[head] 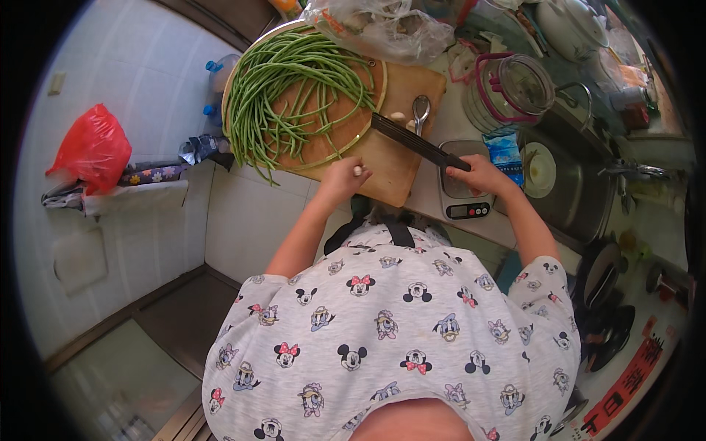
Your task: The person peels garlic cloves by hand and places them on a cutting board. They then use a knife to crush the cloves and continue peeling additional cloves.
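Note:
My right hand [479, 175] is closed around the handle of a dark-bladed kitchen knife [411, 142], whose blade points up and left over a wooden cutting board [386, 171]. Near the board's front edge, my left hand [347, 177] pinches a small whitish piece, probably a garlic clove [358, 171]. More pale cloves [397, 117] and a metal spoon [421, 113] lie on the board beyond the blade. Long green beans [287, 93] are heaped on a round wooden board [309, 110] at the left.
A digital kitchen scale [466, 190] sits under my right hand. Behind it stand a glass jar with a pink handle [504, 93] and a blue packet [503, 157]. The sink [573, 193] holds a plate [539, 170]. A clear plastic bag [386, 30] lies at the back.

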The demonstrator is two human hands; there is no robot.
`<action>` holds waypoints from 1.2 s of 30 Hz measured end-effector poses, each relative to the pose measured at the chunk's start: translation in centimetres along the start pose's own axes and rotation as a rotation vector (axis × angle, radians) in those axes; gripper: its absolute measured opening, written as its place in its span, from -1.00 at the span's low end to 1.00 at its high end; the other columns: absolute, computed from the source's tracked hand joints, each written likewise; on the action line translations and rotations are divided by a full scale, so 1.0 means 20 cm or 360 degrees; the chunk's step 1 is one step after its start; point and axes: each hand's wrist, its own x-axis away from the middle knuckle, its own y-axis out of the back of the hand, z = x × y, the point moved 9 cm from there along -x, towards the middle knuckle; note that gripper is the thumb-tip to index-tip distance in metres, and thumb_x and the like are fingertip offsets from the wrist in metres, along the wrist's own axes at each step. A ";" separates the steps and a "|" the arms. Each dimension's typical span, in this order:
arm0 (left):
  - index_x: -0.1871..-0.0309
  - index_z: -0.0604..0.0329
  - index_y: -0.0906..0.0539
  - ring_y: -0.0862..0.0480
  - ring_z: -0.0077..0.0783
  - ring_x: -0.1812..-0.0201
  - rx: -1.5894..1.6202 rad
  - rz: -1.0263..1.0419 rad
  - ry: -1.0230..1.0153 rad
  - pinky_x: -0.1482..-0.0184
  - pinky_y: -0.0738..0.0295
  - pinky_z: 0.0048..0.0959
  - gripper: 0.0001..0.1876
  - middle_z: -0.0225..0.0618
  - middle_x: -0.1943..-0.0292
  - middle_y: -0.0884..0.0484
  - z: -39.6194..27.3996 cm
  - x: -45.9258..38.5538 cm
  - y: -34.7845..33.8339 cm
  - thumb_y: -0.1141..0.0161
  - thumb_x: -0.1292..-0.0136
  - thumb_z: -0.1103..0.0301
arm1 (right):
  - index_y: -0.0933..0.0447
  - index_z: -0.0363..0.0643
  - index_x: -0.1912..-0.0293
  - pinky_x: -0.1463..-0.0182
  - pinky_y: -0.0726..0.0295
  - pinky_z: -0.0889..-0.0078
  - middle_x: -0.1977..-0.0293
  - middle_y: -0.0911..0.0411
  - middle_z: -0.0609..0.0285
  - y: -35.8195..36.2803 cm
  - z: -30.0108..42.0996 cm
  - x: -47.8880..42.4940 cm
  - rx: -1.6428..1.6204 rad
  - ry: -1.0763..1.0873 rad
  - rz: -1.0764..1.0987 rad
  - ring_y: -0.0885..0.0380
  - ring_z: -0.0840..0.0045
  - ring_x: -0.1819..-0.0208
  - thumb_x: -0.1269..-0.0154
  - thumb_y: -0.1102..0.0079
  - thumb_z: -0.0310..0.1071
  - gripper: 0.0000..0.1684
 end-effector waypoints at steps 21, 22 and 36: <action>-0.02 0.06 -0.54 -0.47 -0.08 -0.07 -0.0332 -0.0577 -0.0945 -0.17 -0.30 -0.13 -0.52 -0.25 0.00 -0.51 -0.27 -0.03 -0.03 -0.34 0.03 0.23 | -0.46 -0.26 0.13 0.43 -0.45 0.26 0.62 -0.49 0.04 -0.33 0.14 0.36 -0.0041 0.0546 -0.1090 -0.58 0.22 0.51 -0.30 -0.16 -0.27 -0.73; 0.01 0.07 -0.56 -0.48 -0.09 -0.07 -0.0325 -0.0610 -0.0992 -0.16 -0.31 -0.13 -0.55 -0.25 0.02 -0.53 -0.27 -0.03 -0.03 -0.33 0.03 0.25 | -0.45 -0.25 0.13 0.40 -0.46 0.19 0.58 -0.51 -0.01 -0.34 0.16 0.37 -0.0074 0.0459 -0.1047 -0.57 0.14 0.48 -0.31 -0.14 -0.26 -0.74; 0.11 0.07 -0.63 -0.52 -0.17 0.07 -0.0021 -0.0615 -0.1094 -0.04 -0.36 -0.21 -0.65 -0.26 0.15 -0.56 -0.21 -0.05 -0.04 -0.32 0.06 0.41 | -0.36 -0.23 0.26 0.33 -0.44 -0.05 0.52 -0.52 -0.09 -0.48 0.11 0.38 0.0048 0.0263 -0.1131 -0.53 -0.05 0.41 -0.34 -0.08 -0.25 -0.77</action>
